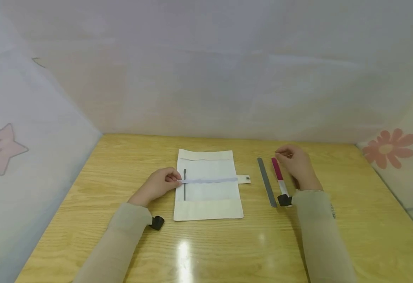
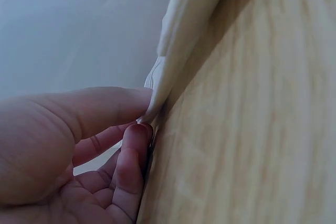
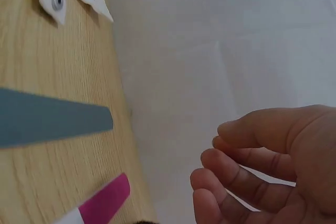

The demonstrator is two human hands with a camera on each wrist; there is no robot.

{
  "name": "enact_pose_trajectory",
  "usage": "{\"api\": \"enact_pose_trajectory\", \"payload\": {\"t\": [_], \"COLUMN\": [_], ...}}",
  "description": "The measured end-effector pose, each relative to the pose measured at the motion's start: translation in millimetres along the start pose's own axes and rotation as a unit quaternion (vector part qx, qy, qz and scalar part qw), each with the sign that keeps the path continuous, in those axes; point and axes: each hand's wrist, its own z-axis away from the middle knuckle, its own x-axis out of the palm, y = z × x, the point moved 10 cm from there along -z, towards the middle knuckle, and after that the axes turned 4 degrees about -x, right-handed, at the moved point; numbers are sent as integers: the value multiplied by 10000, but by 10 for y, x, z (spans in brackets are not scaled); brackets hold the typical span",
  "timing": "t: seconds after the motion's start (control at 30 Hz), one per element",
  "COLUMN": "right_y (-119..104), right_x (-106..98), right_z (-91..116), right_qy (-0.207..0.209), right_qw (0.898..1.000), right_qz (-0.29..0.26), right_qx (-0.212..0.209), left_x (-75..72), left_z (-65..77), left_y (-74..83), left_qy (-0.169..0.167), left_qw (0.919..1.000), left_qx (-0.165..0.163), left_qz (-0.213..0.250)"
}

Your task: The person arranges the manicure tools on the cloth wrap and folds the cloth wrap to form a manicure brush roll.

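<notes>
A white fabric roll-up case [image 1: 206,210] lies unfolded on the table, with a pale lilac band across its middle and a snap tab on its right. My left hand [image 1: 158,182] pinches the case's left edge between thumb and fingers, also seen in the left wrist view. A thin dark stick-like tool [image 1: 185,192] with a wider tip stands under the band near that edge. To the right lie a grey nail file [image 1: 266,182] and a pink-and-white nail file [image 1: 277,169]. My right hand [image 1: 295,163] hovers by the pink end, fingers loosely bent, with nothing visible in them [image 3: 262,166].
The wooden table [image 1: 210,251] ends at a pale cloth backdrop [image 1: 206,78] behind and at both sides. A black wrist camera [image 1: 157,223] sits at the left cuff; another [image 1: 284,200] at the right cuff covers part of the pink-and-white file.
</notes>
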Motion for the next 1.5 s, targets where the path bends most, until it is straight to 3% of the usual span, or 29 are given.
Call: {"api": "enact_pose_trajectory", "payload": {"t": [0.33,0.67,1.5], "right_y": [466,730,694], "right_x": [-322,-287,-35], "right_z": [59,114,27], "right_qy": [23,-560,-1051], "right_qw": [9955,9875,9870], "right_qz": [723,827,608], "right_qx": [616,1218,1055], "left_x": [-9,-1,-34], "left_z": [4,-5,-8], "left_y": [23,-13,11], "left_qy": [-55,-54,48], "left_qw": [9999,9999,9999], "left_qx": [115,85,64], "left_qz": [-32,-109,-94]}}
